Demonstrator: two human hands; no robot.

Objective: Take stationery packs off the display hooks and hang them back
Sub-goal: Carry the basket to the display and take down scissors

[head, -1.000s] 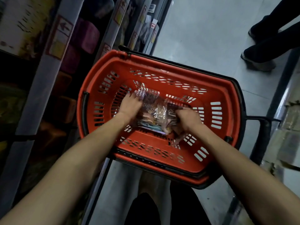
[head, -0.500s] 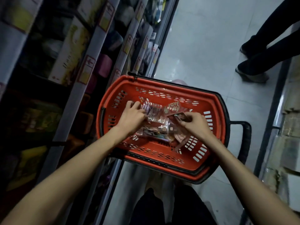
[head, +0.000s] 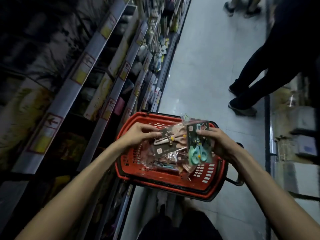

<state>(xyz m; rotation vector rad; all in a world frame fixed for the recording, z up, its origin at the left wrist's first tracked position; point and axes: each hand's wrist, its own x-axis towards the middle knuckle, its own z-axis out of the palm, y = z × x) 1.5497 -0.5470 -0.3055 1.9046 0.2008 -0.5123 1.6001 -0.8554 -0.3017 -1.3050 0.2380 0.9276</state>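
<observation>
Nearest, two bare forearms reach forward over a red basket point(head: 161, 185) on the floor. Both hands are closed on stationery packs: the left hand point(head: 138, 134) pinches a dark-carded pack point(head: 166, 142), and the right hand point(head: 216, 144) grips a pack of teal scissors point(head: 199, 153), both held just above the basket. More packs point(head: 166, 163) lie inside it. Beyond, shelves point(head: 107, 80) run along the left, and a person's dark legs point(head: 249, 84) stand in the aisle.

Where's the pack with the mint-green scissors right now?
In the head view, the scissors pack is held up in the right hand, above the right side of the red basket, beside the pack in the left hand.
</observation>
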